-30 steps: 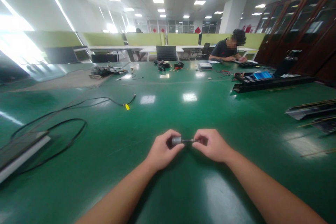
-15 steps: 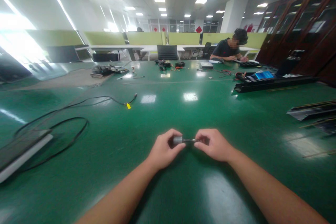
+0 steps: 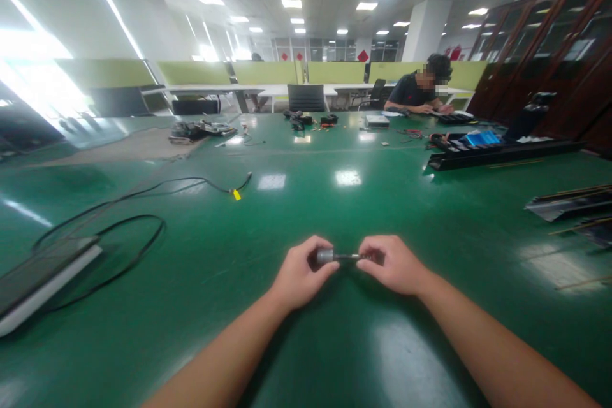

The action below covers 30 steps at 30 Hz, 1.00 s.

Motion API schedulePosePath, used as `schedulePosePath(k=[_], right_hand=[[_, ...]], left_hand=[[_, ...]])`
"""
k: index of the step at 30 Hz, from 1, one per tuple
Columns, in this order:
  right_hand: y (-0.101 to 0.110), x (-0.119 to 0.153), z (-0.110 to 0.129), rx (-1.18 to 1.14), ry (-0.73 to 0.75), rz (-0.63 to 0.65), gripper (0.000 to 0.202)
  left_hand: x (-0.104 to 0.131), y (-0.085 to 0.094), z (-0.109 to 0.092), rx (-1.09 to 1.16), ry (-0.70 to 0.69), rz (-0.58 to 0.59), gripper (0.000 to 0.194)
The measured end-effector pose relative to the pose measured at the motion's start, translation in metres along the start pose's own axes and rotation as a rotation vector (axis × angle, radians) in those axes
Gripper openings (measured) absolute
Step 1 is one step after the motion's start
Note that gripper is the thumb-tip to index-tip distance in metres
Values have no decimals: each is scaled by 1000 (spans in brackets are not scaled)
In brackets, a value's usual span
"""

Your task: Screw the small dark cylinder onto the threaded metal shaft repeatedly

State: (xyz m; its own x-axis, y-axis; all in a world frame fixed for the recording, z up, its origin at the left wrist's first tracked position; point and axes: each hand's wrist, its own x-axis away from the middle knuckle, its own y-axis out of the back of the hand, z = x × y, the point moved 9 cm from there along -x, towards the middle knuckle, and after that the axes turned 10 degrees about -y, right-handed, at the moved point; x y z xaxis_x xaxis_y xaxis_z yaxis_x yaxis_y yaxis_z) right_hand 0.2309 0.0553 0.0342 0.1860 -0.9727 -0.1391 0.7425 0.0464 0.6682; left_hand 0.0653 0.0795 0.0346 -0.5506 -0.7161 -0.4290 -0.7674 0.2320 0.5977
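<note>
Low over the green table (image 3: 306, 210), my left hand (image 3: 301, 274) pinches a grey cylinder with a thin dark shaft (image 3: 326, 257) between thumb and fingers. The shaft points right, towards my other hand. My right hand (image 3: 392, 264) is closed at the shaft's far end, around a small dark part (image 3: 375, 257) that its fingers mostly hide. Whether that part is joined to the shaft I cannot tell. Both hands are close together, with the shaft spanning the gap.
On the left lies a flat device (image 3: 48, 277) beside a black cable (image 3: 162, 220) with a yellow tag (image 3: 237, 194). Black metal channels (image 3: 568, 203) lie at the right. Circuit boards (image 3: 198, 130) and small parts lie farther back. Across the table sits a person (image 3: 414, 94).
The whole view has shifted slightly right and down. Both hands keep the same hold on the cylinder and the small dark part.
</note>
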Motion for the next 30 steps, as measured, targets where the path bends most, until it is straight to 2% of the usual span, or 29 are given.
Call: schedulePosePath(k=[7, 9, 11, 15, 21, 26, 30], right_hand=[[-1, 2, 1, 2, 12, 25, 6], [-2, 2, 0, -7, 3, 25, 7], [-2, 1, -1, -17, -14, 17, 8], [-4, 0, -4, -29, -43, 25, 8], [-11, 1, -6, -42, -56, 44, 8], [-16, 1, -4, -45, -65, 75, 9], [-18, 1, -4, -49, -59, 83, 10]], left_hand=[[0, 3, 6, 40, 46, -41, 20], [0, 3, 8, 85, 61, -59, 26], [1, 7, 9, 131, 69, -114, 31], [2, 19, 9, 91, 54, -231, 27], [1, 20, 8, 92, 39, -215, 44], [5, 20, 19, 128, 108, -284, 21], [6, 24, 15, 233, 80, -332, 40]])
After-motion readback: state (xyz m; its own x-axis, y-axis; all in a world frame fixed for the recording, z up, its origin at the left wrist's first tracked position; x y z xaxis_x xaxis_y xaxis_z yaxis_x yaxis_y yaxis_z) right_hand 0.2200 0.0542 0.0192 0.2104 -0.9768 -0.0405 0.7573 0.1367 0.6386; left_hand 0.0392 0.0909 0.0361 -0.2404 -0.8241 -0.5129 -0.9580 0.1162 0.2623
